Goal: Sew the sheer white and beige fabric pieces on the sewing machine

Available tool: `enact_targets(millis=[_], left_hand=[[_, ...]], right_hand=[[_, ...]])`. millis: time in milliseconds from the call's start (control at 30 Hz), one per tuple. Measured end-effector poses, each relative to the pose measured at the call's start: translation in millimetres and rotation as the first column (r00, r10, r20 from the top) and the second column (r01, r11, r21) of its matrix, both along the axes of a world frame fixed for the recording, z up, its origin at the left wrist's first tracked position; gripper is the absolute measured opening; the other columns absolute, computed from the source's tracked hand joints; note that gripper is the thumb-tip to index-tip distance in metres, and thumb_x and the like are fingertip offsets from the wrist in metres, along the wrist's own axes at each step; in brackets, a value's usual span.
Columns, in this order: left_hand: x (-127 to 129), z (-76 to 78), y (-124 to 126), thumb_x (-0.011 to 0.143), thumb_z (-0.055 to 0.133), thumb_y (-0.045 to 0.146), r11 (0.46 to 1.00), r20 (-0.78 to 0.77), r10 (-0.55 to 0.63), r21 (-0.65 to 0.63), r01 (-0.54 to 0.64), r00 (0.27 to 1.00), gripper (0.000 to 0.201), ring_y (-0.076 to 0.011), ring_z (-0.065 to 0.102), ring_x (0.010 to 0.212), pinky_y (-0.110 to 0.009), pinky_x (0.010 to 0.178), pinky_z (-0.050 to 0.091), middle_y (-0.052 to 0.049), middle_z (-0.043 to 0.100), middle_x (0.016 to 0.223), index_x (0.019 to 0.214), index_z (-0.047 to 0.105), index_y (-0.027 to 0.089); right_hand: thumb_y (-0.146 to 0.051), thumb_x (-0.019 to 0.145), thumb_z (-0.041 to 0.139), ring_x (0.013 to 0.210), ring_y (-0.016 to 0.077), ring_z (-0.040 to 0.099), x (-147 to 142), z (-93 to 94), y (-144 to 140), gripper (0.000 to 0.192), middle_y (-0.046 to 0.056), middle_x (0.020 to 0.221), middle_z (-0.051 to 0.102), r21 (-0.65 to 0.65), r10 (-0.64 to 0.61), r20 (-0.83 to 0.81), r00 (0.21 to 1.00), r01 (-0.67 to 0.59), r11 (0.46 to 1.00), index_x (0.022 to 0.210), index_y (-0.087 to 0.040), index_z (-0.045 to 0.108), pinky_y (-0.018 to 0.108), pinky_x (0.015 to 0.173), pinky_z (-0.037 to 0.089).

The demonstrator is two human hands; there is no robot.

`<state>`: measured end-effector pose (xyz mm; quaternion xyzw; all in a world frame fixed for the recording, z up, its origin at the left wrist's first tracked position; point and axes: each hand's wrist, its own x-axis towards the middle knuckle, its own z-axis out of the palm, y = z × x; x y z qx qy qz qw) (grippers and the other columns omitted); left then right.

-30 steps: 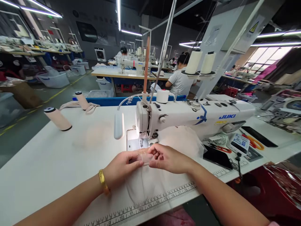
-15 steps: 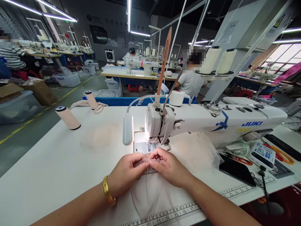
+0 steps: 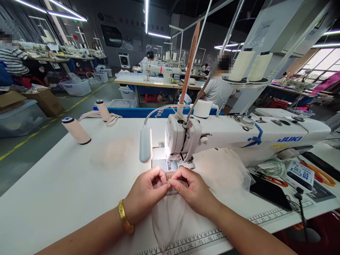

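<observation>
Both hands meet just in front of the needle area of a white sewing machine [image 3: 225, 134]. My left hand [image 3: 148, 186], with a gold bangle [image 3: 125, 216] at its wrist, pinches a thin sheer fabric [image 3: 170, 216] between thumb and finger. Pressed up close to it, my right hand [image 3: 193, 187] pinches the same fabric. From the fingertips the cloth hangs toward the table's front edge, over the printed ruler strip [image 3: 199, 243]. More pale sheer fabric [image 3: 224, 168] lies bunched under the machine arm. A small lamp [image 3: 145, 145] shines beside the needle.
Two peach thread cones [image 3: 77, 131] stand at the table's back left. To the right lie a black phone [image 3: 269, 191], a white box [image 3: 300, 173], coiled cable [image 3: 273, 168] and orange-handled scissors [image 3: 276, 181]. A person in a grey shirt [image 3: 219, 90] sits beyond the machine.
Both hands keep their pinch on the fabric, the fingertips shifting very slightly. A brownish strip at the fingertips shows more clearly now. The camera view has shifted a little.
</observation>
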<state>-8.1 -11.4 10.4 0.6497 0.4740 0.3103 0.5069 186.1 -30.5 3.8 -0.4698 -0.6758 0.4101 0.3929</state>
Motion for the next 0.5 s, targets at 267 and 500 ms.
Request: enact_targets(millis=[267,500], left_hand=[[2.1,4.4,-0.2,0.079,0.072,0.047,0.997,0.045,-0.029,-0.073,0.032,0.999,0.032,-0.0116,0.044,0.058,-0.023,0.053,0.038,0.005,0.049,0.065,0.076,0.054,0.02],[1.2,1.7,-1.6,0.075,0.072,0.037,0.999,0.106,-0.02,-0.027,0.023,0.994,0.025,-0.0133,0.051,0.067,-0.024,0.058,0.042,0.0,0.061,0.076,0.074,0.055,0.019]], right_hand=[[-0.029,0.095,0.063,0.078,0.0175,0.061,-1.9,2.0,-2.8,0.017,0.0,0.082,0.07,0.067,-0.042,0.06,0.997,0.038,0.997,0.08,-0.023,0.066,0.031,0.075,0.046],[-0.03,0.096,0.063,0.073,0.0171,0.059,-0.7,-0.6,-3.7,0.019,-0.001,0.077,0.067,0.131,-0.054,0.101,0.993,0.041,0.991,0.078,-0.024,0.065,0.03,0.071,0.044]])
